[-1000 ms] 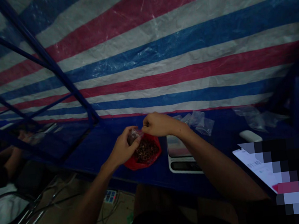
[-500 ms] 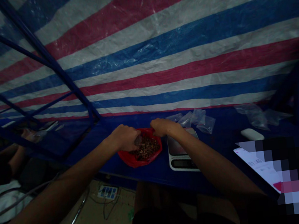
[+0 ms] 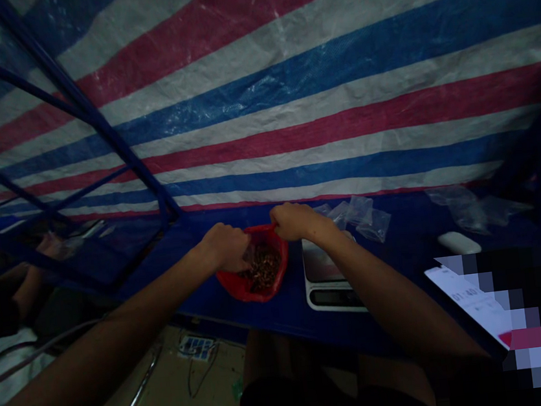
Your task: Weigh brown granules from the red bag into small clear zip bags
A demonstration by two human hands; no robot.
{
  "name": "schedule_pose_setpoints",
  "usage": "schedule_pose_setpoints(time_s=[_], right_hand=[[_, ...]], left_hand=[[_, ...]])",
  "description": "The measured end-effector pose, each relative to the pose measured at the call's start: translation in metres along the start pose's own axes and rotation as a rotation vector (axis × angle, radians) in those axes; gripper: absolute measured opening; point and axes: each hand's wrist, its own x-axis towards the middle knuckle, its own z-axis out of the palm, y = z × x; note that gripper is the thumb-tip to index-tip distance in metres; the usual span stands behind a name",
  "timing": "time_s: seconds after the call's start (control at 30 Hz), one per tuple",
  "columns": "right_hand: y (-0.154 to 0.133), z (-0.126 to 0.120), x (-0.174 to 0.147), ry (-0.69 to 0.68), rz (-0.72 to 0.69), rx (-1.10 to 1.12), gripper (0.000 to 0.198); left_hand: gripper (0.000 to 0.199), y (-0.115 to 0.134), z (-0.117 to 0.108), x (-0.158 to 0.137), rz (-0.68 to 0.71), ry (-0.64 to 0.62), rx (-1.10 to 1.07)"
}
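Note:
A red plastic bag stands open on the blue table, holding many small brown-and-tan pieces too dim to identify. My right hand is closed on the far right part of its rim, pulling it up. At the bag's left side, my left hand is closed, fingers down over the opening. Something see-through, apparently a small clear plastic bag, shows below those fingers; its lower part is hard to make out. Right of the red bag, a kitchen scale lies partly under my right forearm.
Clear plastic bags lie behind the scale, and more clear bags farther right. A white case and a lit phone sit at right. Blue metal bars rise at left, near another person's hand. A power strip lies on the floor.
The far rim of the red bag has been lifted by my right hand, and the bag looks narrower and deeper. My left hand has shifted only slightly.

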Motion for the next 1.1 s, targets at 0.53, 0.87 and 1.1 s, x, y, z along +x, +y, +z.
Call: schedule_pose_setpoints(time_s=[0.53,0.87,1.1], right_hand=[[0.012,-0.007,-0.001,-0.173,0.007,0.041,0.028],[0.021,-0.02,-0.006,-0.125,-0.019,0.133,0.026],[0.049,-0.051,-0.027,0.02,0.087,0.225,0.032]], left_hand=[[0.023,-0.005,-0.003,0.002,0.125,0.084,-0.013],[0.031,-0.017,-0.013,-0.004,0.141,0.029,-0.202],[0.043,-0.049,-0.022,0.019,0.25,0.217,-0.723]])
